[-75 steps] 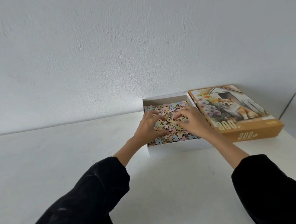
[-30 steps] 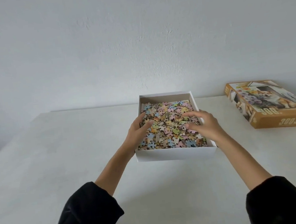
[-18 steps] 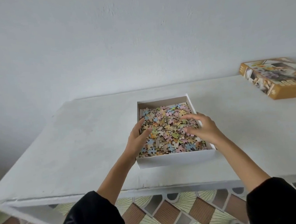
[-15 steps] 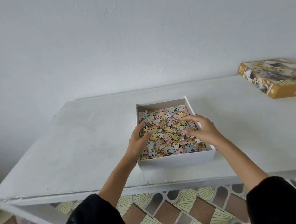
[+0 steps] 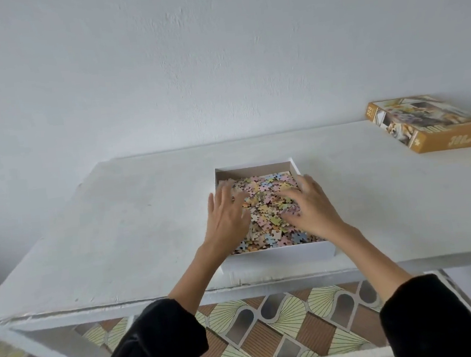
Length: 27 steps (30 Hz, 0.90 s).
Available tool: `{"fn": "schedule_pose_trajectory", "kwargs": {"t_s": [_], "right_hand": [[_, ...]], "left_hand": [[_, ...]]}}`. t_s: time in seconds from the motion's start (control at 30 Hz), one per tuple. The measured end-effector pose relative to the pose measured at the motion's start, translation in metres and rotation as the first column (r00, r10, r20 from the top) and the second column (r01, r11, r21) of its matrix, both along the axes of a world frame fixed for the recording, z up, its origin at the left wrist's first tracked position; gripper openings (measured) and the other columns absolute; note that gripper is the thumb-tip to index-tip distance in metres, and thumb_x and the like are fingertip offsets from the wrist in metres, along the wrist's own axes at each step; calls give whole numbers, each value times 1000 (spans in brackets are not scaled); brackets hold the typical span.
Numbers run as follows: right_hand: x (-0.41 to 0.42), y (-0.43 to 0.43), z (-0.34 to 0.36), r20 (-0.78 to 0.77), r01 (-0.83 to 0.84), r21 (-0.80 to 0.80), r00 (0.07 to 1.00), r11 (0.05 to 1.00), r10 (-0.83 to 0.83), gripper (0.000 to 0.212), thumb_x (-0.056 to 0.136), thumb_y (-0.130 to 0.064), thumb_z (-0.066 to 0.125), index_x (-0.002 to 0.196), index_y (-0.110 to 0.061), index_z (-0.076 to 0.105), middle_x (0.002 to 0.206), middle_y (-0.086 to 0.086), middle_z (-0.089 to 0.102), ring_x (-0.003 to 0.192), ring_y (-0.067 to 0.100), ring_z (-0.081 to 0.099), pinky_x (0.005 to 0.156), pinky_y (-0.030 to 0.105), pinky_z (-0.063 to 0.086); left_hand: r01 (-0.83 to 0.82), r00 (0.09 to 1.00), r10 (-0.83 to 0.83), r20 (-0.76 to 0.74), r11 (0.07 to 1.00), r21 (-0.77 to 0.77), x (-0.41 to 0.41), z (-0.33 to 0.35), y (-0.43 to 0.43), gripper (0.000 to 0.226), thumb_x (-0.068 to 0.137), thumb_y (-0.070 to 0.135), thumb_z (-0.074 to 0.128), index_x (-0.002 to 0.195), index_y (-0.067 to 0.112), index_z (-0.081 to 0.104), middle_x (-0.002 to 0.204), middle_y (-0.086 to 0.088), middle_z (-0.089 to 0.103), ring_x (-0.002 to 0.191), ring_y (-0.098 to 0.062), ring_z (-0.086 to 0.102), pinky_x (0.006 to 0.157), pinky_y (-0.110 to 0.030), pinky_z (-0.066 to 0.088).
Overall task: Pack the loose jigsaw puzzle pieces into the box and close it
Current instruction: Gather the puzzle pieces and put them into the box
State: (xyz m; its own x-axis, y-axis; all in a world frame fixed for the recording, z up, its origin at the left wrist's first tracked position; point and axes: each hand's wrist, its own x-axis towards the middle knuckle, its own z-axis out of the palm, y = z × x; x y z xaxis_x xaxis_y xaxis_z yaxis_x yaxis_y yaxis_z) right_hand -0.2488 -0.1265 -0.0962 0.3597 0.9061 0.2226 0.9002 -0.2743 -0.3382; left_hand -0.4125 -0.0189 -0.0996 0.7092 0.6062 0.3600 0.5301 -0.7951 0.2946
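Observation:
A white open box (image 5: pixel 279 256) sits near the front edge of the white table (image 5: pixel 118 232). It is filled with pastel jigsaw pieces (image 5: pixel 267 218). My left hand (image 5: pixel 225 219) lies flat on the pieces at the box's left side, fingers spread. Over the right side my right hand (image 5: pixel 309 208) rests on the pieces with its fingers straight and spread. The orange lid (image 5: pixel 430 126), printed with a dog picture, lies apart at the table's far right, picture side up.
A plain white wall stands right behind the table. Below the table's front edge, patterned floor tiles (image 5: pixel 271 327) show through the white frame. Bare tabletop stretches left of the box and between the box and the lid.
The box has come from beside the lid toward the front edge. Both hands have gone from the box's sides to lying flat on the pieces. The view has tilted down.

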Motion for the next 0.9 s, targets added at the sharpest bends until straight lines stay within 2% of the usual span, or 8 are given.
{"fn": "schedule_pose_trajectory", "kwargs": {"t_s": [0.1,0.17,0.3,0.43,0.6,0.67,0.8,0.9], "right_hand": [[-7,16,0,-72,-91,-258,995,962,75,70,82,-46,59,142,-33,26,155,11,2,143,32,5,115,50,11],[-4,31,2,-48,-87,-402,996,911,74,70,84,-52,52,144,-34,19,155,13,6,142,34,10,114,50,14],[14,60,9,-8,-66,-202,998,977,66,44,86,-23,59,129,-24,49,133,14,50,125,29,45,108,46,32],[27,79,18,-102,-41,45,994,998,46,29,89,-4,52,117,-8,60,123,14,59,95,16,60,92,30,42],[27,81,0,-31,-145,-268,989,952,142,43,99,-24,32,142,-18,30,149,9,33,137,25,30,113,39,22],[27,78,-1,-34,-142,-312,990,939,138,45,99,-26,30,144,-19,26,153,6,24,140,25,25,114,40,18],[24,62,17,-88,-188,-338,982,922,168,38,93,-18,44,130,-11,48,131,12,52,113,25,50,93,34,39],[16,41,18,-68,-244,-439,969,865,238,55,91,-31,49,141,-16,32,149,5,28,137,26,25,109,38,26]], "left_hand": [[24,931,-135,-339,950,-313,15,5,6,58,94,39,43,146,26,20,154,-17,7,143,-38,7,113,-51,18],[2,850,-166,-501,950,-312,26,6,15,73,91,50,43,148,32,1,155,-20,-4,143,-38,-6,113,-56,15],[-26,896,-54,-441,985,-172,44,11,41,55,95,28,45,145,21,22,142,-25,28,133,-42,29,106,-51,35],[-43,957,31,-288,998,-34,57,17,55,43,92,8,38,135,12,40,137,-17,38,125,-36,40,99,-46,41],[-17,865,-123,-487,962,-272,61,4,58,50,100,34,24,148,23,13,156,-12,10,143,-36,7,116,-54,11],[-33,821,-146,-552,953,-301,58,7,58,54,100,39,23,148,25,3,158,-10,-4,144,-35,-5,117,-52,4],[38,751,-289,-593,916,-399,47,26,55,57,98,39,32,148,24,9,157,-11,-5,145,-31,3,118,-47,10],[29,705,-329,-628,899,-438,35,28,41,73,92,53,37,147,28,-4,155,-7,-21,143,-31,-16,117,-54,1]]}}
